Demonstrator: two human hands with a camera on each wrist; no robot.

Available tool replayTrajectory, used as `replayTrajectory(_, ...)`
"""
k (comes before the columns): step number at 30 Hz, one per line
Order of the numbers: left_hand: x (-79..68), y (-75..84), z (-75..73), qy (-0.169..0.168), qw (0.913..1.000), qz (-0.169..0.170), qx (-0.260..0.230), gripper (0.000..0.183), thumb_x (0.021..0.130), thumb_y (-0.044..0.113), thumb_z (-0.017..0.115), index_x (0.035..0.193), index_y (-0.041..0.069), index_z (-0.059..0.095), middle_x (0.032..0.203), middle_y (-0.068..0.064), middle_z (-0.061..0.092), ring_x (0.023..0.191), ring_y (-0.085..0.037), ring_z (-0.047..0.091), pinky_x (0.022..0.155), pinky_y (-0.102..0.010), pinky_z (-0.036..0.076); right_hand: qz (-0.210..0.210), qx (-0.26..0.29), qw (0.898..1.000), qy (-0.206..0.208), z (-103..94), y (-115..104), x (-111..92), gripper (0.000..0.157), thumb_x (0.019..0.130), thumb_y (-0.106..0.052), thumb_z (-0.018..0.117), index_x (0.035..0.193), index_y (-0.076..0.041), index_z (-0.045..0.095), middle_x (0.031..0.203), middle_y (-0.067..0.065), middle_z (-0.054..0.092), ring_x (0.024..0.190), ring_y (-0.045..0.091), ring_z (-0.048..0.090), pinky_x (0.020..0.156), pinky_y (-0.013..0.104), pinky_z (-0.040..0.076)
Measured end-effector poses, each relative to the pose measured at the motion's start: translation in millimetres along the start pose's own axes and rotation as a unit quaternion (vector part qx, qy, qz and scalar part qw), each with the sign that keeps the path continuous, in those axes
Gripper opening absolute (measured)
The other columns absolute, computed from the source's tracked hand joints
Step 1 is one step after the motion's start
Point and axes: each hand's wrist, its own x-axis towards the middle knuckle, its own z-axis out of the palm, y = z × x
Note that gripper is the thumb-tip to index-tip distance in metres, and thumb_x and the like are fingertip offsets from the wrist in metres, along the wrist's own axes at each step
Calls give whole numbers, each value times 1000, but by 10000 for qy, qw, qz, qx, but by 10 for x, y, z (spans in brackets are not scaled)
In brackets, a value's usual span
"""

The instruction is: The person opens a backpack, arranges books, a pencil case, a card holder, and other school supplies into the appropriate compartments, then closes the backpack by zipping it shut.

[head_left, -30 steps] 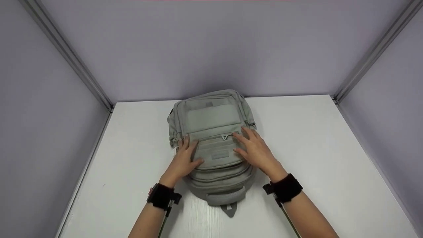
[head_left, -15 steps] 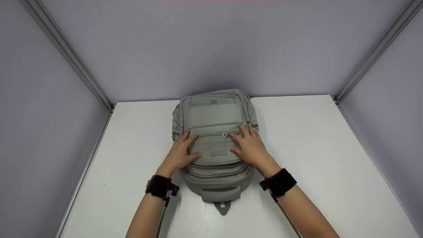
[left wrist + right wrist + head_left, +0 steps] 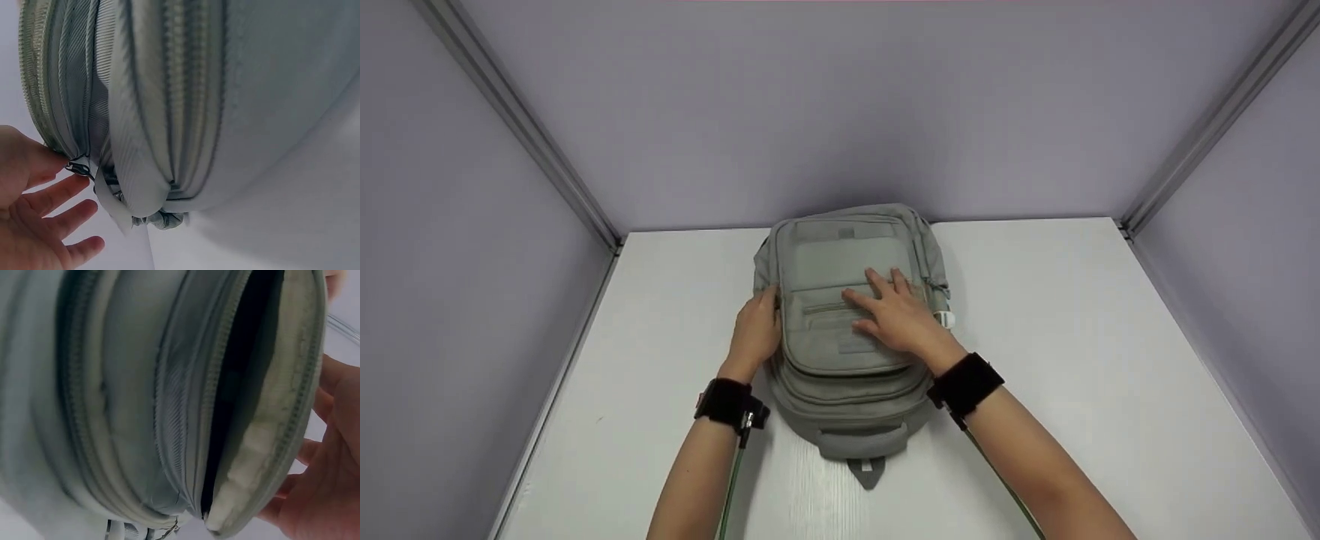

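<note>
A grey-green backpack [image 3: 847, 259] lies front side up, its grab handle [image 3: 862, 441] toward me. My left hand [image 3: 755, 330] is at the bag's left side, where thumb and forefinger pinch a small dark zipper pull [image 3: 77, 168] at the end of a zip track. The other fingers of that hand are spread apart. Across the front panel, my right hand [image 3: 896, 319] rests with fingers spread. In the right wrist view the front compartment [image 3: 239, 391] gapes, showing a pale lining and dark inside. The triangular pull on the front pocket is hidden by my right hand.
The bag lies on a white table [image 3: 1035, 300], close to the grey back wall [image 3: 840, 112]. Side walls stand left and right. A white buckle or tag [image 3: 945, 319] sticks out at the bag's right side, and a dark pointed tab [image 3: 868, 472] below the handle.
The bag shifted slightly right and straightened. My left hand went from the front panel to the left side and took hold of a zipper pull. My right hand slid left over the panel.
</note>
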Motion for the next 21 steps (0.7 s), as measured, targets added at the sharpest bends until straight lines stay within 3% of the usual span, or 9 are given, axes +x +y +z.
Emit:
replayTrajectory(9,80,24,-3,347,9992,-188,-105,25,98,1,55,120,-7,63,111,-22,66,105,-37,62,92,-46,47,144,173,9996,-175,26,-35,75,55,100,-53,46,151,-36,37,161,17,12,142,53,3,108,66,18)
replayTrajectory(21,-17,38,-102,790,9961,-387,97,17,96,12,64,100,0,76,91,-16,71,82,-32,69,67,-45,54,210,-108,9996,-153,84,-41,81,56,99,-55,43,152,-38,34,161,15,11,143,52,4,108,65,19)
